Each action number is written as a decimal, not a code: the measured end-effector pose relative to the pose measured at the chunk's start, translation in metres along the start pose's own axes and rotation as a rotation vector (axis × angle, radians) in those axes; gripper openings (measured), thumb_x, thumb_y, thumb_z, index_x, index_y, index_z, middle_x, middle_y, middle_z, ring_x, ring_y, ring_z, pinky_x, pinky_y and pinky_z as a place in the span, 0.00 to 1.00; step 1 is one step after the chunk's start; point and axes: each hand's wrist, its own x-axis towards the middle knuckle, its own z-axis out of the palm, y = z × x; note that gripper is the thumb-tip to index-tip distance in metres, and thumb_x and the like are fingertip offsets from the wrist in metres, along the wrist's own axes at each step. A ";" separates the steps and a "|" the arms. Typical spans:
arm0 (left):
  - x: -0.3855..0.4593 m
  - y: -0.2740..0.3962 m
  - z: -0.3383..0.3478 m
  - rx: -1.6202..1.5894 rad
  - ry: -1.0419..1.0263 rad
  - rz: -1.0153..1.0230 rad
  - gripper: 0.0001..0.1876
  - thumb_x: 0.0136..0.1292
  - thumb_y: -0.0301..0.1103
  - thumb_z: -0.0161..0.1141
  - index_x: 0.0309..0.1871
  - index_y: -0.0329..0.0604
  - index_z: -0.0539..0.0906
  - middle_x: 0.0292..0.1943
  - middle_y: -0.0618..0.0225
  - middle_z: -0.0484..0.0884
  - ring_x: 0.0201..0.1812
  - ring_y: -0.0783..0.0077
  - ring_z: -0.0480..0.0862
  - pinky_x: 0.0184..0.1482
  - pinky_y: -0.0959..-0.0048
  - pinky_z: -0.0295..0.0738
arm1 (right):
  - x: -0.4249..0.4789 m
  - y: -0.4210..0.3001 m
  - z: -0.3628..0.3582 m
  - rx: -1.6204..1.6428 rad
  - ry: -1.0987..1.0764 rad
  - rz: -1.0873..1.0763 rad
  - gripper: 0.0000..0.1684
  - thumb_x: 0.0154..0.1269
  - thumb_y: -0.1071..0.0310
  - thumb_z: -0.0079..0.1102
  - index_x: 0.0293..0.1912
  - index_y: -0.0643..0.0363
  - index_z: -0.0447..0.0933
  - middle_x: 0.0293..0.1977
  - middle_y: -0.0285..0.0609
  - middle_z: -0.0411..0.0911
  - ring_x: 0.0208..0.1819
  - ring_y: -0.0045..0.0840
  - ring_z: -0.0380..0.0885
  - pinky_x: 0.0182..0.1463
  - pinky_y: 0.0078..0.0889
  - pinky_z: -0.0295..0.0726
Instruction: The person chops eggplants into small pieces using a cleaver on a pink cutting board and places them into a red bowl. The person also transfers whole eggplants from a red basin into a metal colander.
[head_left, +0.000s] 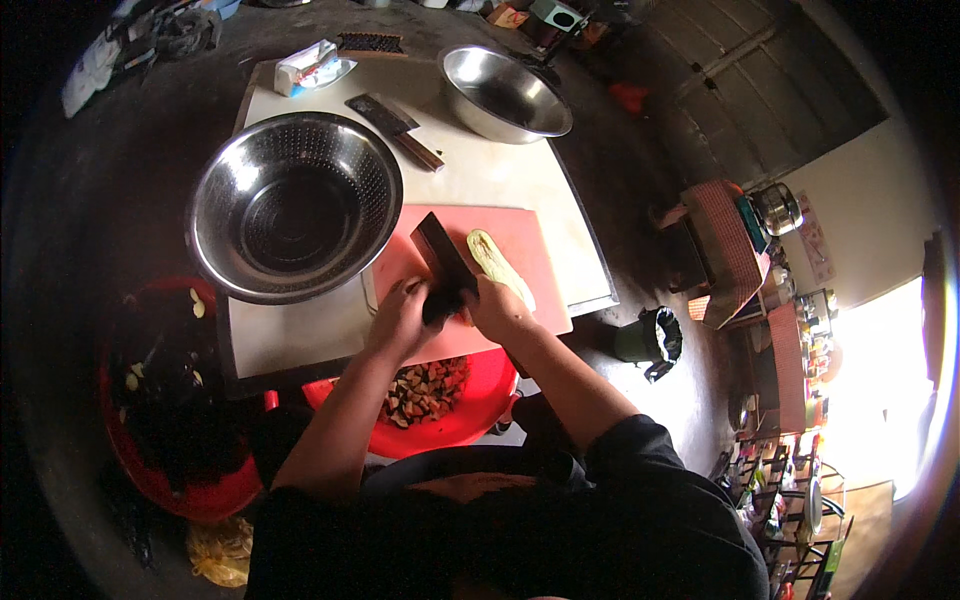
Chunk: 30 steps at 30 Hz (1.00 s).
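Over the pink cutting board (540, 232), my right hand (501, 309) is closed at the lower end of a cleaver (448, 259), whose dark, broad blade points away from me. Close to its left, my left hand (403, 313) holds a dark, glossy piece, apparently eggplant (442, 304), partly hidden by fingers and blade. A halved eggplant (499, 262) lies cut face up on the board, right of the blade. Below the table edge, a red basin (480, 409) holds diced eggplant (427, 390), partly covered by my left forearm.
A perforated steel colander (296, 210) stands at the table's left, a steel bowl (506, 97) at the far right. Between them lies a second cleaver (394, 127), near a tissue pack (307, 69). Another red basin (187, 495) with dark contents stands at left, a lined bin (649, 336) at right.
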 end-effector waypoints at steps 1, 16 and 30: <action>-0.001 0.002 0.000 0.035 0.006 0.006 0.22 0.55 0.35 0.68 0.52 0.35 0.79 0.49 0.49 0.81 0.54 0.47 0.79 0.57 0.57 0.74 | 0.002 0.005 0.002 0.022 0.036 -0.041 0.16 0.70 0.56 0.53 0.36 0.59 0.75 0.23 0.46 0.78 0.23 0.43 0.78 0.28 0.47 0.76; -0.012 -0.004 -0.001 -0.073 0.065 0.045 0.21 0.55 0.36 0.70 0.48 0.37 0.75 0.45 0.50 0.78 0.50 0.45 0.78 0.54 0.54 0.74 | -0.037 -0.051 -0.118 0.299 0.084 -0.202 0.20 0.70 0.57 0.52 0.42 0.67 0.77 0.33 0.63 0.80 0.39 0.53 0.82 0.43 0.49 0.78; -0.011 -0.002 0.000 -0.062 0.094 0.011 0.19 0.52 0.33 0.70 0.46 0.39 0.78 0.43 0.53 0.80 0.46 0.47 0.79 0.52 0.53 0.75 | -0.011 -0.016 -0.062 0.275 -0.209 -0.190 0.16 0.68 0.61 0.58 0.48 0.64 0.77 0.26 0.52 0.80 0.29 0.40 0.81 0.35 0.42 0.78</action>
